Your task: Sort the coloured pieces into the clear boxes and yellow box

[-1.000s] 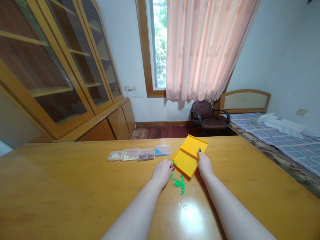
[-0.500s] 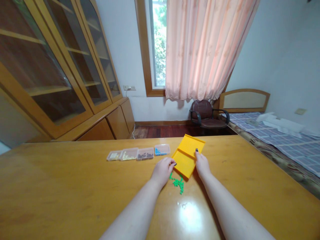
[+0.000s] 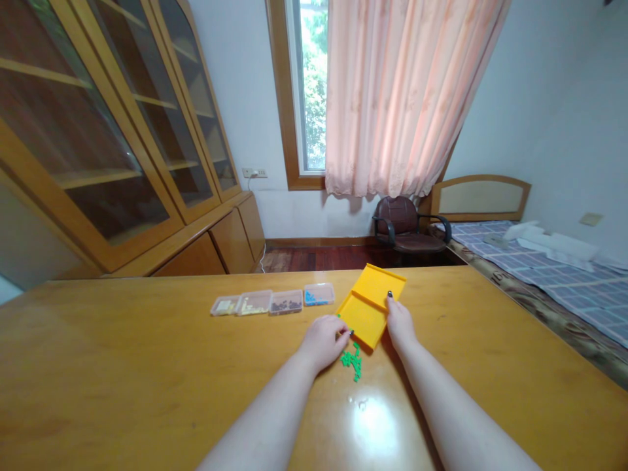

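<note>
My right hand grips the right edge of an open yellow plastic case, thumb on top near its middle ridge. The case is tilted above the table, its two halves spread out. My left hand is at the case's near left edge, with thumb and fingers curled together in a pinch. What lies between those fingertips is hidden. Small green plastic pieces are in a loose heap on the table, just below the case and right of the left hand. A green bit also shows at the case's left edge.
Several clear plastic boxes stand in a row at the back left: one with blue pieces, one with dark pieces, others with pale pieces. Beyond the wooden table are a chair and a bed.
My left hand has shifted slightly right and down, toward the green heap. The green pieces that lay by its fingertips no longer show there. The yellow case has moved slightly right.
</note>
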{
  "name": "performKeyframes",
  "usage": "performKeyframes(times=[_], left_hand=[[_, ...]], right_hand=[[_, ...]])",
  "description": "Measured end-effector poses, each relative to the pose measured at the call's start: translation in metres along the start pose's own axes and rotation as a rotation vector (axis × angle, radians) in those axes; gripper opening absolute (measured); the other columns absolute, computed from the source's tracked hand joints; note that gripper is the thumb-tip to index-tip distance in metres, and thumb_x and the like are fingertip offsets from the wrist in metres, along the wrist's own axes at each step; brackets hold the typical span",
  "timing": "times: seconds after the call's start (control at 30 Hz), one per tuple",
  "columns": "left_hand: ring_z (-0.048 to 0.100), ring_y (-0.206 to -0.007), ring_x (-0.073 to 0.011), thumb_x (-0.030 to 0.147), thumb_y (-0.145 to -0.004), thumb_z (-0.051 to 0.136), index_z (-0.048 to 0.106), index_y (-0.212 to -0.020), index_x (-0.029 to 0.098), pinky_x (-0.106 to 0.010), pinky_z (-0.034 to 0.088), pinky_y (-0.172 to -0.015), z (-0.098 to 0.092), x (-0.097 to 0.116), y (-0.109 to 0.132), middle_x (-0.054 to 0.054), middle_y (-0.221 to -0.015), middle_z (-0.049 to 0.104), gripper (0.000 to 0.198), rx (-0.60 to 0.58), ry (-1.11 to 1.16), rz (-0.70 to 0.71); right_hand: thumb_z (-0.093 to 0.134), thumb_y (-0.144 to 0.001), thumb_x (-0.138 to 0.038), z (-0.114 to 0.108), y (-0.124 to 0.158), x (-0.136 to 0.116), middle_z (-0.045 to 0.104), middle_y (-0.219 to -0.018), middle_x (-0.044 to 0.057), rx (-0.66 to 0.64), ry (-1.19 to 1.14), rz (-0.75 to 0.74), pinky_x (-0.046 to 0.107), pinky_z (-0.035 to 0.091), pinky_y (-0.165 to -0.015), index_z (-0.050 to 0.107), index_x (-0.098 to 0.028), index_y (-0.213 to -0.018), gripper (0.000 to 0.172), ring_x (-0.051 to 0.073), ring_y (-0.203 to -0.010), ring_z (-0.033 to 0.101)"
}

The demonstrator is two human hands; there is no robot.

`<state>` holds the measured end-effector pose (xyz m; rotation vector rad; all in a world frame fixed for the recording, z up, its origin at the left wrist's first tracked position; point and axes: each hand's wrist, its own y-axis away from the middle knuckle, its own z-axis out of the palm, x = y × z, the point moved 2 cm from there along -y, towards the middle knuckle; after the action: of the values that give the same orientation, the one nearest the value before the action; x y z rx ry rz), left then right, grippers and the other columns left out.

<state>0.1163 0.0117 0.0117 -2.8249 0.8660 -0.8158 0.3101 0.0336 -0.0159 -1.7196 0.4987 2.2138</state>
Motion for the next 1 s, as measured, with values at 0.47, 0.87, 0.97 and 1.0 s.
performKeyframes(times=[0.47, 0.87, 0.97, 1.0], left_hand=[[0.055, -0.09, -0.0154, 0.029, -0.078, 0.051, 0.063, -0.096, 0.026, -0.03, 0.036, -0.084, 0.0064, 0.0082, 0.0049, 0.0, -0.094, 0.065, 0.022, -0.106, -0.001, 0.316], [0.054, -0.085, -0.0147, 0.027, -0.076, 0.054, 0.064, -0.084, 0.024, -0.028, 0.037, -0.081, 0.009, 0.002, 0.0031, 0.0, -0.085, 0.064, 0.013, -0.096, -0.008, 0.259], [0.053, -0.089, -0.0152, 0.029, -0.075, 0.056, 0.062, -0.093, 0.026, -0.028, 0.036, -0.082, 0.0079, 0.0046, 0.0041, 0.001, -0.091, 0.064, 0.02, -0.108, 0.009, 0.294], [0.053, -0.089, -0.0151, 0.03, -0.075, 0.057, 0.062, -0.094, 0.026, -0.028, 0.036, -0.083, 0.008, 0.0056, 0.0043, 0.001, -0.092, 0.064, 0.021, -0.117, 0.015, 0.31]], right_hand=[[0.055, -0.068, -0.05, -0.0021, -0.0003, -0.0025, 0.069, -0.078, 0.009, 0.039, 0.024, 0.002, 0.028, 0.05, -0.059, 0.063, -0.012, -0.081, 0.041, 0.023, -0.073, 0.064], [0.056, -0.069, -0.049, -0.0023, -0.0044, 0.0047, 0.069, -0.081, 0.009, 0.048, -0.017, 0.026, 0.029, 0.051, -0.063, 0.063, -0.013, -0.081, 0.039, 0.023, -0.075, 0.065], [0.056, -0.069, -0.05, -0.0025, -0.0041, 0.0044, 0.069, -0.082, 0.009, 0.034, -0.003, 0.016, 0.029, 0.051, -0.063, 0.063, -0.013, -0.081, 0.04, 0.023, -0.076, 0.065], [0.056, -0.068, -0.05, -0.0025, -0.004, 0.0044, 0.069, -0.082, 0.009, 0.029, -0.001, 0.014, 0.029, 0.051, -0.063, 0.063, -0.013, -0.082, 0.04, 0.023, -0.076, 0.065]])
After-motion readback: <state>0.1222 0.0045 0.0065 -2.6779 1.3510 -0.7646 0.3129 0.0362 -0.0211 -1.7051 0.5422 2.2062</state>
